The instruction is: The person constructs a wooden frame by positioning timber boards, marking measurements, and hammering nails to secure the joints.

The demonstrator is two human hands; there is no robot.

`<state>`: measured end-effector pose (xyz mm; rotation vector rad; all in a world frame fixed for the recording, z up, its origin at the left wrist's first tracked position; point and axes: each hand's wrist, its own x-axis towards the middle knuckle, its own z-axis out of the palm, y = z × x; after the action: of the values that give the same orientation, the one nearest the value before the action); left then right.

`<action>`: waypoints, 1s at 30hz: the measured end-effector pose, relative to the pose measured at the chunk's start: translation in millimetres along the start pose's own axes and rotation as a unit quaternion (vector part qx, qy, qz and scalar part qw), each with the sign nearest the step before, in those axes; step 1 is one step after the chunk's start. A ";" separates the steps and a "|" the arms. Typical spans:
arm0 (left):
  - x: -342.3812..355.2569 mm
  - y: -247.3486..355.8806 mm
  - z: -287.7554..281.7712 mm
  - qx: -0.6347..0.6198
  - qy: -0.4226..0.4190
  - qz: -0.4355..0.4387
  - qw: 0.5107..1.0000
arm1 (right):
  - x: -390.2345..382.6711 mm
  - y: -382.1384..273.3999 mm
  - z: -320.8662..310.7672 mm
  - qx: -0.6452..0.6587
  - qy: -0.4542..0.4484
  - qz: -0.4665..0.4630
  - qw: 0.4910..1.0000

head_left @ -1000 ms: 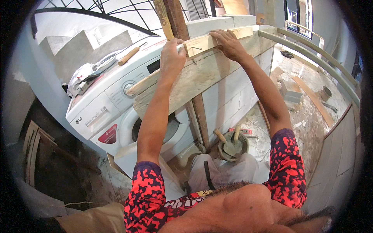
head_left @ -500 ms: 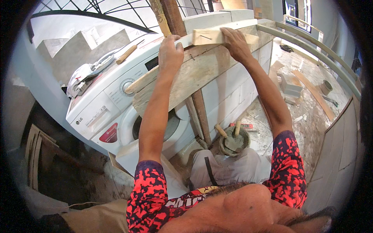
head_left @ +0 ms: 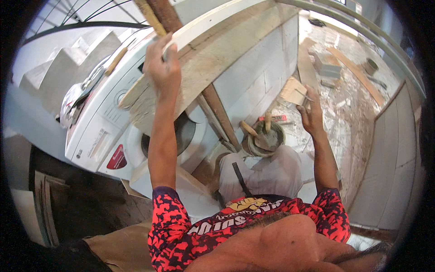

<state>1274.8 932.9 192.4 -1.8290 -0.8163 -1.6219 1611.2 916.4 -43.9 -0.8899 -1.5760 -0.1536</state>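
My left hand (head_left: 163, 68), slightly smeared by motion, is closed around the lower end of a yellowish wooden strip (head_left: 150, 17), which runs up beside a brown wooden post (head_left: 166, 18). Below it a long rough board (head_left: 204, 68) slants along the light block wall (head_left: 256, 77) and across the front of a white washing machine (head_left: 97, 131). Away to the right, my right hand (head_left: 311, 113) grips a short pale wood block (head_left: 291, 90) with what looks like a nail on its face. The block hangs apart from the board, above the floor.
Near my knees stands a bucket (head_left: 282, 136) with grey mortar and wooden-handled tools. A red level (head_left: 274, 118) lies behind it. Grey blocks (head_left: 328, 65) and a long plank (head_left: 355, 75) lie on the littered floor at right. A wooden-handled tool (head_left: 116, 61) rests on the washer.
My right hand has carried the wood block off the board's top, down and to the right. The view has shifted; my left hand stays by the strip's lower end.
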 end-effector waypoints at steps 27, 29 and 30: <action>-442.7 156.2 205.9 -0.345 -0.571 -0.497 0.556 | -163.1 53.4 -67.7 0.260 -0.015 0.460 0.849; -433.2 149.2 203.8 -0.270 -0.597 -0.406 0.637 | -159.3 47.3 -61.5 0.176 -0.026 0.400 0.899; -428.3 145.9 202.3 -0.231 -0.605 -0.358 0.672 | -157.2 44.0 -59.4 0.133 -0.031 0.367 0.920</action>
<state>1480.7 954.4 -257.8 -3.2739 -2.0073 -0.6890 1676.4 843.0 -187.3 -1.2113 -1.1851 0.6147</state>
